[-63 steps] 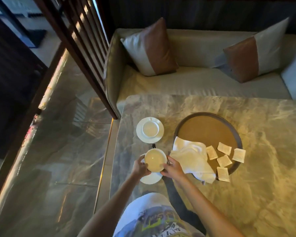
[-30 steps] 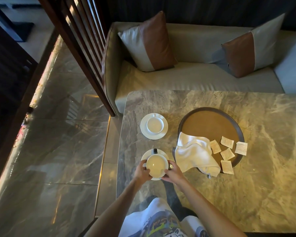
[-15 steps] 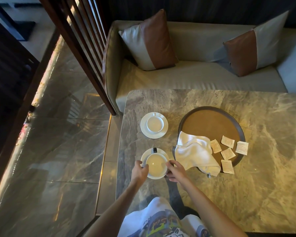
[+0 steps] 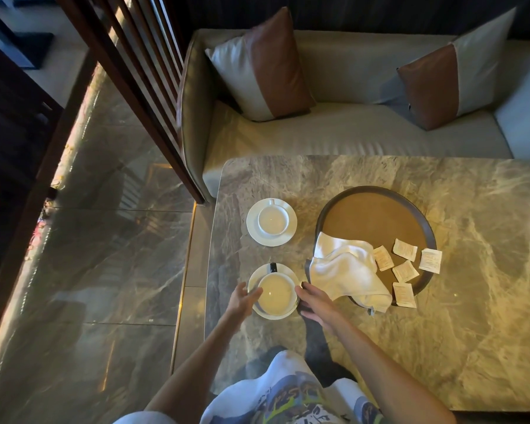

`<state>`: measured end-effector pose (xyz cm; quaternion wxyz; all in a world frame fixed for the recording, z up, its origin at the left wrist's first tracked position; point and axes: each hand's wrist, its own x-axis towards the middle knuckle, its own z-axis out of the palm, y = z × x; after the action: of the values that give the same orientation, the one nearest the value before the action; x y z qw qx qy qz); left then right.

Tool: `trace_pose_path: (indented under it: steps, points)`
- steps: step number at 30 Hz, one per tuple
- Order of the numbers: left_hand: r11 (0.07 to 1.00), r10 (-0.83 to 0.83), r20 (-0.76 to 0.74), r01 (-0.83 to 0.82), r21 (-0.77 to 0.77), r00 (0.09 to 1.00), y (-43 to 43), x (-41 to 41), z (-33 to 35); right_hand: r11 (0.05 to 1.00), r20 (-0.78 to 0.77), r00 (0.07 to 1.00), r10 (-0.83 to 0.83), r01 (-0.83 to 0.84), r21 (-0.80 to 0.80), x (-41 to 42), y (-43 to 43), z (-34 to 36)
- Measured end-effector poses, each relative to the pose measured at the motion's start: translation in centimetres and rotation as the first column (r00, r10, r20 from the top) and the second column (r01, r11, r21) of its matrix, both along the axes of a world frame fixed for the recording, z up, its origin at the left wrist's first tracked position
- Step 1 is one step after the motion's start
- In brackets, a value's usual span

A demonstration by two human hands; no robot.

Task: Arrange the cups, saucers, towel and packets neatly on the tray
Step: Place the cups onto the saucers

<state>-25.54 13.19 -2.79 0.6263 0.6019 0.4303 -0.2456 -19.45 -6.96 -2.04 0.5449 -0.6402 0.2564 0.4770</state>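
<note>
A white cup [image 4: 276, 293] stands on its saucer [image 4: 283, 314] near the table's front left. My left hand [image 4: 241, 301] reaches the saucer's left rim and my right hand [image 4: 316, 304] its right rim; the fingers look fairly straight and touch the edges. Further back, a second cup [image 4: 273, 221] sits on its saucer [image 4: 255, 235]. To the right lies a round brown tray [image 4: 371, 214]. A crumpled white towel [image 4: 344, 270] hangs over its near-left rim. Several packets [image 4: 405, 250] lie scattered across its near-right part, some over the rim.
The marble table [image 4: 459, 347] stretches to the right. Behind it is a beige sofa [image 4: 343, 133] with two brown-and-white cushions [image 4: 266, 65]. A dark wooden slat screen [image 4: 129, 71] rises at the left, beside the table's left edge.
The near cup was held lifted above its saucer, then came down onto it. Both hands have slid from the cup out to the saucer's rim.
</note>
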Motion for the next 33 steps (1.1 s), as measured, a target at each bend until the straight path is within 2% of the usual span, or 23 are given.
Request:
trace_pose_path:
  steps: [11, 21, 28, 33]
  points:
    - [0.997, -0.077, -0.040, 0.078, 0.024, 0.996, 0.5, 0.3, 0.0, 0.994, 0.034, 0.994, 0.102, -0.104, 0.038, 0.9, -0.2, -0.2]
    - [0.996, -0.054, -0.025, 0.056, 0.067, 0.998, 0.4, 3.7, 3.7, 0.967, 0.115, 0.981, 0.158, -0.178, 0.184, 5.4, -2.1, 2.9]
    - [0.995, -0.103, 0.114, 0.102, 0.020, 0.988, -4.9, 10.5, 6.4, 0.968, 0.190, 0.974, 0.122, -0.159, 0.195, 11.4, -8.3, 5.1]
    - [0.990, -0.123, 0.089, 0.117, 0.076, 0.988, -10.2, 17.5, 6.3, 0.989, 0.194, 0.980, 0.038, -0.065, 0.135, 16.7, -13.3, 5.0]
